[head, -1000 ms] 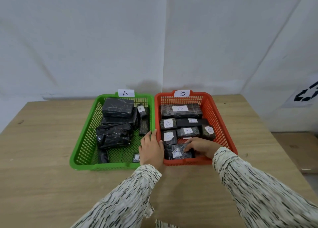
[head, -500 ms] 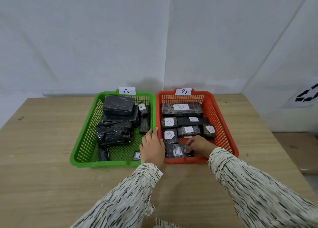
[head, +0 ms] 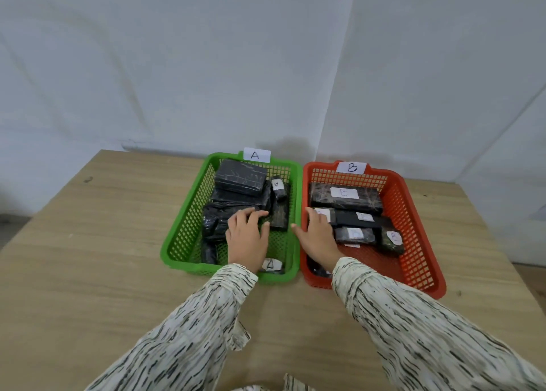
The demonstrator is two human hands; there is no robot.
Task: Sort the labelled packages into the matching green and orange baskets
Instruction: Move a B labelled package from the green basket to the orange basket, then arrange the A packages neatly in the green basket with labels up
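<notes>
Labelled packages (head: pixel 344 198): black-wrapped, lying inside the green basket (head: pixel 183 228) tagged A and the orange basket (head: pixel 413 213) tagged B, side by side toward the far edge of the tabletop (head: pixel 88 257). Left hand (head: pixel 248 237) flat, fingers spread, pressing a crumpled bundle (head: pixel 215 225) in the green one. Right hand (head: pixel 317 237) flat too, fingers on a B package (head: pixel 323 213) by the orange basket's left wall. Gripping nothing; probably settling the piles below the rims.
</notes>
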